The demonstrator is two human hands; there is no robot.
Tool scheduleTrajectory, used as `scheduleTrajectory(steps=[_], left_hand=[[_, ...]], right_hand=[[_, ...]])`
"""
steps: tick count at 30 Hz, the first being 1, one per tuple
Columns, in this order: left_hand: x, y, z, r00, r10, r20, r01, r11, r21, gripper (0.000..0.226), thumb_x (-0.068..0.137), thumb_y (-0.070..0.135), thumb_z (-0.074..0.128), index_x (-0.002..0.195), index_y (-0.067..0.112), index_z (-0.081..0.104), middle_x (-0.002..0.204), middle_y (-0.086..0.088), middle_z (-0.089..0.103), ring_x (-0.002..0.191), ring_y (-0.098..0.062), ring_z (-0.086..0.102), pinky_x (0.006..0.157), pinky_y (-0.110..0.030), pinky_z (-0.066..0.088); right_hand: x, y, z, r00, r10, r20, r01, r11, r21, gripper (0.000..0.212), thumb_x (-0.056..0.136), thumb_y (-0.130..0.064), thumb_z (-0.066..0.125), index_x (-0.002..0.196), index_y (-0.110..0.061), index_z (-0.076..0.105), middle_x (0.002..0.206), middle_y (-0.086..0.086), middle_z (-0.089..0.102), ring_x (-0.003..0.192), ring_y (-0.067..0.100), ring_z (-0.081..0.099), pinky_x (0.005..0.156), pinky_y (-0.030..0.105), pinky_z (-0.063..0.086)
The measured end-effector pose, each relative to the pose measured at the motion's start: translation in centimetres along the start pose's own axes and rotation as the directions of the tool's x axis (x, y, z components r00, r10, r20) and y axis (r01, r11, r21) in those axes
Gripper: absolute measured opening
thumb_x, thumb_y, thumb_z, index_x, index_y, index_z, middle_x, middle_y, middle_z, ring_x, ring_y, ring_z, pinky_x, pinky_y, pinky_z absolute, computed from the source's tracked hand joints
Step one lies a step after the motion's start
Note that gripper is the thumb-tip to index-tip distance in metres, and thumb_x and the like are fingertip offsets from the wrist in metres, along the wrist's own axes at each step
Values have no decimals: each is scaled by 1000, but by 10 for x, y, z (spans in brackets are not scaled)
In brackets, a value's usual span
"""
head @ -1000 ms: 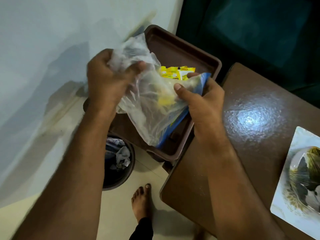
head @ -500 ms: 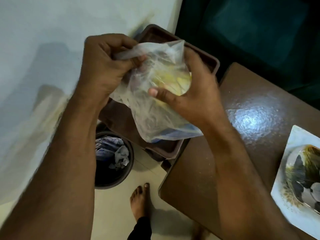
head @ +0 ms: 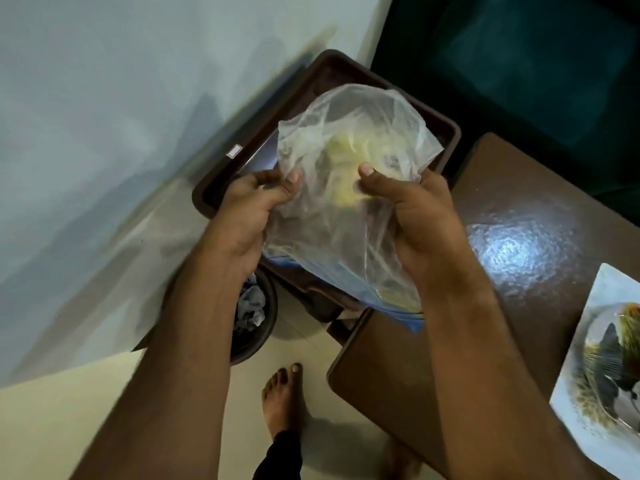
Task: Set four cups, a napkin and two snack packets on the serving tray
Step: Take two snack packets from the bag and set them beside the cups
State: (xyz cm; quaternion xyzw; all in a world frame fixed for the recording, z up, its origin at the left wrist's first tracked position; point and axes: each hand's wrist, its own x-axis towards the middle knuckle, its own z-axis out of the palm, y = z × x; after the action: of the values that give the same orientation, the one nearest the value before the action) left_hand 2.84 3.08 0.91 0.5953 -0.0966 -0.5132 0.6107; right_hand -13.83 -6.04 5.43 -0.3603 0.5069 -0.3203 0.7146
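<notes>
Thin plastic bag (head: 349, 188), mid-frame above the tray (head: 221, 181), is being pinched by both the left hand (head: 252, 209) and right hand (head: 412, 216); yellow packets (head: 346, 157) are showing inside. Slack film could be slipping, spilling packets past the tray.

Dark bin (head: 258, 327) holding what may be crumpled paper; patterned mat (head: 609, 368) on glossy brown table (head: 512, 258)

Dim indoor light, bluish cast. Bright overhead glare patch on glossy dark-brown counter (head: 519, 251). Soft arm shadows smeared across pale wall (head: 104, 133). Motion blur along wall and forearms; wide-angle bending at edges. Upper right corner nearly black.
</notes>
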Motion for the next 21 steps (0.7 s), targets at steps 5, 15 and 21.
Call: scheduleTrajectory(steps=[5,15,21], left_hand=[[-2,-2,-16,911,205,-357,-189,979,79,45,70,14,90,97,26,55,115,-14,73,96,-26,76,75,-42,63],[-37,23,-48,867,478,141,-498,824,269,54,74,2,88,123,13,70,120,-1,73,119,-22,69,100,-37,58],[-51,5,-51,846,533,-24,-267,462,846,42,71,34,94,94,5,74,110,-4,48,106,-17,53,84,-18,42]], right_hand=[[-15,17,4,836,-547,48,389,529,-754,107,80,-51,81,159,-13,21,158,13,30,146,26,35,120,44,36],[-30,33,42,837,-360,413,488,145,-861,57,80,-28,76,132,-24,55,109,1,69,100,26,64,73,30,42],[-32,54,82,898,-426,115,421,751,-508,38,69,9,55,90,-19,68,87,-8,71,84,17,69,70,32,57]])
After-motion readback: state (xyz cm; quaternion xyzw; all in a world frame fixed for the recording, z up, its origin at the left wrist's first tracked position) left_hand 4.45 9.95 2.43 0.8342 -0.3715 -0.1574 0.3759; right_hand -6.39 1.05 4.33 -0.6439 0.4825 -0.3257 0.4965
